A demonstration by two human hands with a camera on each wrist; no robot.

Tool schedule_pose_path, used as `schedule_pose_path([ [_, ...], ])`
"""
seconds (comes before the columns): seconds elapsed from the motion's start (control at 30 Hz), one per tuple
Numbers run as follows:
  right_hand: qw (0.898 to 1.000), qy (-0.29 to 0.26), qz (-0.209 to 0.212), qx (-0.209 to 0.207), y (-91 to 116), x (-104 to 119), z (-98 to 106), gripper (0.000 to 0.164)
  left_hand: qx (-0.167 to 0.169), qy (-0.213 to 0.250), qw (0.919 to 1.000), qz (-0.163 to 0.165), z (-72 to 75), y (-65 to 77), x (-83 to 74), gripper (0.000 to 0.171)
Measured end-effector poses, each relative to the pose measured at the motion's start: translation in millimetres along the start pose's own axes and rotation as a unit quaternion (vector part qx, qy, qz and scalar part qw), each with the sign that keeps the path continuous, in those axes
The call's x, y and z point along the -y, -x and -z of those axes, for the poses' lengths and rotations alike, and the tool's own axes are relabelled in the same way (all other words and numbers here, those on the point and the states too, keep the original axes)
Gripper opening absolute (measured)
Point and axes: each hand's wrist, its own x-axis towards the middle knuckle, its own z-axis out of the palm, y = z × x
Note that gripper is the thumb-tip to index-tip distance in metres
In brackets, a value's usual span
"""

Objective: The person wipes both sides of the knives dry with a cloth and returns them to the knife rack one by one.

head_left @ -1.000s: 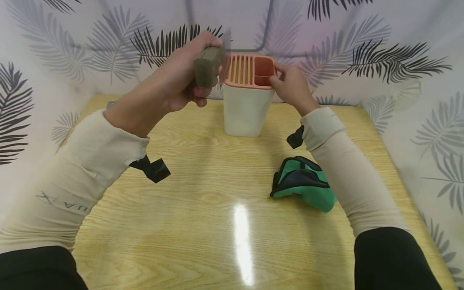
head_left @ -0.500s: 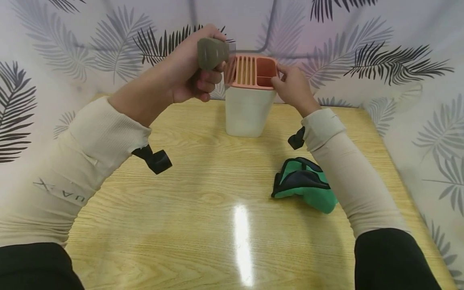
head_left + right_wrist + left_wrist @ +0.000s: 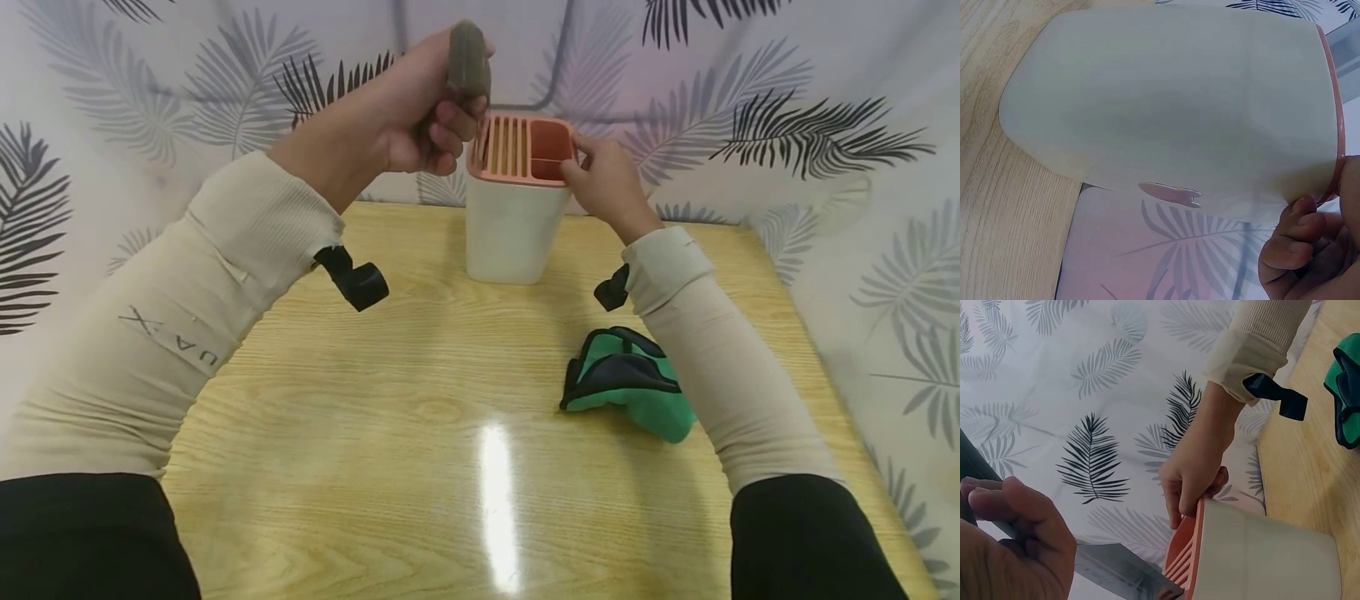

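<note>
My left hand (image 3: pixel 416 112) grips a kitchen knife by its thick olive-brown handle (image 3: pixel 468 62), raised above the left side of a knife holder (image 3: pixel 513 233). The holder has a white body and an orange top (image 3: pixel 510 146) with slots on the left and open compartments on the right. In the left wrist view the flat steel blade (image 3: pixel 1113 565) slants down, its tip at the slots; whether it has entered one I cannot tell. With thumb and fingers, my right hand (image 3: pixel 607 179) pinches the holder's right rim, also seen in the right wrist view, where the white wall (image 3: pixel 1172 106) fills much of the picture.
A green and black cloth item (image 3: pixel 630 383) lies on the wooden table (image 3: pixel 390 467), near my right forearm. Behind the holder hangs a leaf-patterned curtain (image 3: pixel 675 67). Black camera mounts (image 3: pixel 363 283) stick out from both wrists.
My left hand has moved up and to the right with the knife, and the handle has turned more upright over the slots. My right hand stays on the rim.
</note>
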Motion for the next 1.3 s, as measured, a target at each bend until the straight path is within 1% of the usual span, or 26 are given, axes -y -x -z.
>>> schedule_pose_path([
  [0.07,1.0,0.0,0.0,0.002,0,0,-1,0.051,-0.006,-0.005,1.0,-0.002,-0.2,-0.7,1.3,0.05],
  [0.13,1.0,0.001,-0.004,0.003,0,0,-1,0.051,-0.012,-0.023,0.9996,-0.012,-0.3,-0.4,3.1,0.049],
  [0.3,0.999,0.006,-0.033,0.015,-1,0,-2,0.054,-0.026,-0.065,0.997,-0.034,-1.1,1.2,6.3,0.044],
  [0.5,0.999,0.014,-0.04,0.017,-3,1,-2,0.055,-0.015,-0.099,0.9944,-0.035,-2.4,8.5,5.5,0.037],
  [0.6,0.999,0.019,-0.041,0.017,-4,1,-2,0.055,-0.017,-0.123,0.9916,-0.035,-3.7,11.6,5.3,0.034],
  [0.67,0.999,0.021,-0.043,0.019,-5,2,-2,0.056,-0.026,-0.143,0.9883,-0.045,-4.4,13.5,5.0,0.035],
  [0.73,0.999,0.022,-0.042,0.019,-5,2,-2,0.056,-0.027,-0.166,0.984,-0.061,-4.1,15.3,4.4,0.035],
  [0.8,0.999,0.023,-0.042,0.02,-4,3,-2,0.055,-0.023,-0.176,0.9812,-0.076,-3.1,16.9,2.6,0.038],
  [0.87,0.999,0.024,-0.041,0.021,-4,2,-2,0.055,-0.015,-0.17,0.9812,-0.09,-1.7,18.2,0.6,0.04],
  [0.97,0.999,0.024,-0.04,0.019,-3,2,-2,0.054,-0.004,-0.143,0.9842,-0.104,-0.4,19.9,-2.7,0.038],
  [1.03,0.999,0.025,-0.039,0.018,-3,2,-2,0.054,0.008,-0.104,0.9874,-0.118,0.6,20.6,-4.0,0.035],
  [1.1,0.999,0.025,-0.037,0.016,-3,3,-2,0.055,0.033,-0.062,0.9874,-0.142,2.4,21.1,-3.8,0.033],
  [1.17,0.999,0.026,-0.034,0.014,-3,3,-2,0.055,0.065,-0.022,0.9829,-0.171,5.0,20.8,-1.9,0.033],
  [1.2,0.999,0.025,-0.033,0.014,-3,3,-2,0.055,0.08,-0.012,0.9794,-0.185,5.8,21.2,-1.0,0.032],
  [1.23,0.999,0.026,-0.032,0.013,-3,3,-2,0.055,0.086,-0.012,0.9766,-0.197,6.7,21.6,-0.1,0.033],
  [1.27,0.999,0.026,-0.031,0.013,-3,3,-2,0.055,0.086,-0.014,0.9752,-0.203,7.0,21.9,0.7,0.035],
  [1.3,0.999,0.027,-0.03,0.013,-3,3,-2,0.054,0.08,-0.029,0.9738,-0.211,6.9,22.0,1.2,0.036],
])
